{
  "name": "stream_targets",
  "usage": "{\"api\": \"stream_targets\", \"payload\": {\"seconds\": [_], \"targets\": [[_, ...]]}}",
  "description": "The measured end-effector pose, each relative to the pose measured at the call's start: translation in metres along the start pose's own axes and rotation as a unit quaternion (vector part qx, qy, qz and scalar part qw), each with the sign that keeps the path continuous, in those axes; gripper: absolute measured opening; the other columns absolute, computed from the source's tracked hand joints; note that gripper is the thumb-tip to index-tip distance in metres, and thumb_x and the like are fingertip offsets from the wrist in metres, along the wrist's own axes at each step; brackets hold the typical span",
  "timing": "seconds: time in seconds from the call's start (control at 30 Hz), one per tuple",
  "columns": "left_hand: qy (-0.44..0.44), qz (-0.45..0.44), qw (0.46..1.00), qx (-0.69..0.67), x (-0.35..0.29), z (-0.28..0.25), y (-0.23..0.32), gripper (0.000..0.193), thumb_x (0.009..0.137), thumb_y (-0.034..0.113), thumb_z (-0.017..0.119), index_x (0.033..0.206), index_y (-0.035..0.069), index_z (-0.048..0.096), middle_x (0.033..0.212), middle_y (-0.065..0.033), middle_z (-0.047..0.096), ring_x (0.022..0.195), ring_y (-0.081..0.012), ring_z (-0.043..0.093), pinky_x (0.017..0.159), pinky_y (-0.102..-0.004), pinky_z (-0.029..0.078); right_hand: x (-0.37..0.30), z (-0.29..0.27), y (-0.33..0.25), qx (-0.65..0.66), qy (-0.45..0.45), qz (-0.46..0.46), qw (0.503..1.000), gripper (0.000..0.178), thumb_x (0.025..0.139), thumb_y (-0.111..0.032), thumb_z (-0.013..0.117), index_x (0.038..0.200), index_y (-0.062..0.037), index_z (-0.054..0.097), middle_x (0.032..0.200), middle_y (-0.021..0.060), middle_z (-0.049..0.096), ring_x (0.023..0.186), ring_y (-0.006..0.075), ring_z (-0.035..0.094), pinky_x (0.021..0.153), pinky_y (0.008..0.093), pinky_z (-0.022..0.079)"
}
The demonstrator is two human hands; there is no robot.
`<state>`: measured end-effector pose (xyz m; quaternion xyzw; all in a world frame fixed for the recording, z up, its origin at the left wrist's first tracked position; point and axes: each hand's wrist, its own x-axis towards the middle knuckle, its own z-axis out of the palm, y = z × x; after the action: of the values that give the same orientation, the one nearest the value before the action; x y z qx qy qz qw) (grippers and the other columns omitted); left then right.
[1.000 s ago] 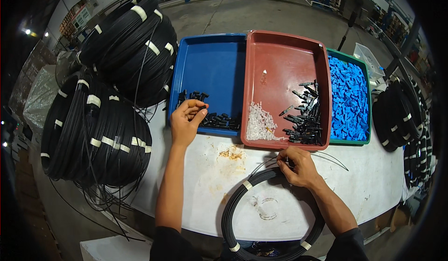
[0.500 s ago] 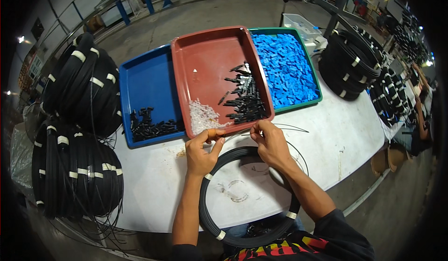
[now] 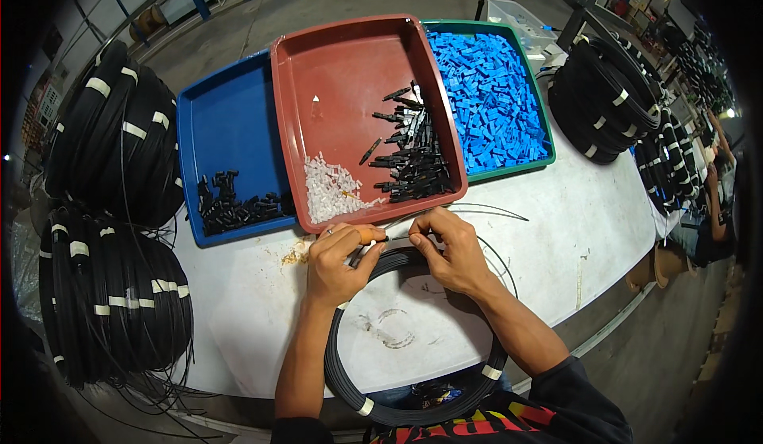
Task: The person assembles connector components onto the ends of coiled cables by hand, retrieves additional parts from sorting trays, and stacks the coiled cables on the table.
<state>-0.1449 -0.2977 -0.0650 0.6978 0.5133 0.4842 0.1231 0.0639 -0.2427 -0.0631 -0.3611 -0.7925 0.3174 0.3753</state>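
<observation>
Above the far side of a taped coil of black cable [image 3: 494, 347], both my hands meet at fingertip height. In my left hand [image 3: 338, 265], thumb and forefinger pinch a small black piece [image 3: 383, 240], mostly covered by the fingers; its exact kind cannot be made out. An orange wrap covers part of that forefinger. My right hand [image 3: 451, 255] pinches the thin black cable close by, its fingertips a short gap from the left ones. A loose length of cable [image 3: 501, 210] arcs out to the right behind the right hand.
Beyond my hands, a red tray [image 3: 350, 55] holds small clear pieces [image 3: 334, 190] and black connectors [image 3: 413, 162]. A blue tray [image 3: 230, 110] with black parts stands left, a green tray [image 3: 550, 146] of blue pieces right. Cable coils [image 3: 119, 285] flank the white table [image 3: 572, 229].
The view has shifted slightly, so the trays sit higher and farther left. My left hand has turned, and the small black piece shows more plainly at its fingertips. Both hands keep their pinch.
</observation>
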Motion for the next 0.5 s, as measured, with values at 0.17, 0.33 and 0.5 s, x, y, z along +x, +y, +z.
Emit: {"api": "stream_targets", "payload": {"seconds": [0.17, 0.33, 0.5], "targets": [[-0.005, 0.003, 1.000, 0.004, 0.0004, 0.0006, -0.0023, 0.016, 0.076, -0.001, 0.081, 0.090, 0.002, 0.074, 0.091, -0.0110, 0.077, 0.084, -0.0246, 0.074, 0.079, -0.0341, 0.054, 0.0026, -0.0005, -0.0007, -0.007, -0.001, -0.010, 1.000, 0.008, 0.089, -0.001, 0.071, 0.091, -0.0004, 0.064, 0.083, 0.0100, 0.062, 0.074, 0.0241, 0.060, 0.066, 0.0359, 0.046], [-0.019, 0.019, 1.000, 0.012, 0.0018, 0.0013, -0.0021, 0.014, 0.077, 0.000, 0.081, 0.088, 0.004, 0.074, 0.089, -0.0091, 0.076, 0.080, -0.0243, 0.071, 0.074, -0.0339, 0.052, 0.0042, -0.0006, -0.0011, -0.004, -0.017, -0.006, 1.000, 0.006, 0.087, -0.001, 0.069, 0.090, -0.0012, 0.064, 0.085, 0.0129, 0.063, 0.081, 0.0333, 0.061, 0.076, 0.0413, 0.047], [0.008, 0.014, 1.000, 0.011, -0.0017, -0.0054, 0.0005, 0.014, 0.078, 0.002, 0.082, 0.089, 0.005, 0.074, 0.086, -0.0068, 0.075, 0.075, -0.0223, 0.069, 0.074, -0.0341, 0.051, 0.0040, 0.0039, -0.0053, -0.012, -0.012, 0.003, 1.000, 0.007, 0.088, -0.002, 0.070, 0.091, -0.0006, 0.063, 0.085, 0.0135, 0.063, 0.079, 0.0331, 0.061, 0.073, 0.0412, 0.047]]}}
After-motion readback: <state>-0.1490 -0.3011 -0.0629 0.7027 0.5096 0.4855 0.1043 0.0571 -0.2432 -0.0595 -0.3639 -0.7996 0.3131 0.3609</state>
